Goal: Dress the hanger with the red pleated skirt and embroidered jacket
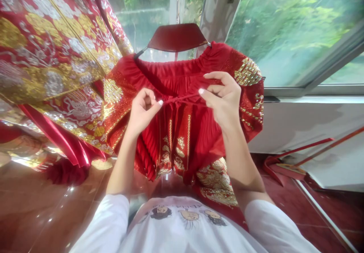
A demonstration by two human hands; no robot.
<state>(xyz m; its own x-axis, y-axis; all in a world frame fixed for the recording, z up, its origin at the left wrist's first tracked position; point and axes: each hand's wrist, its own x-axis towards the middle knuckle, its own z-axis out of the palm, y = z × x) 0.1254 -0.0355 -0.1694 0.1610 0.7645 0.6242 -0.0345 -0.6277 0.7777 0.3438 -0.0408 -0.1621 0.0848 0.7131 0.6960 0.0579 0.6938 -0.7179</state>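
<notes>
A red pleated dress [204, 128] with gold beading hangs in front of me on a dark red hanger [178, 38]. Across its neckline runs a thin red drawstring [182, 98], pulled taut between my hands. My left hand [144, 111] is closed, pinching the string's left side between thumb and curled fingers. On the other side my right hand [223, 94] pinches the string, its thumb below and the index finger stretched above. Part of the string behind the fingers is hidden. Gold-embroidered sleeves spread out on both sides of the neckline.
A red garment with gold and silver embroidery [57, 44] hangs close on the left, a shiny red ribbon [61, 139] below it. Windows [290, 33] stand behind. At right, a red dustpan [287, 169] and a white pole [324, 211] lie on the tiled floor.
</notes>
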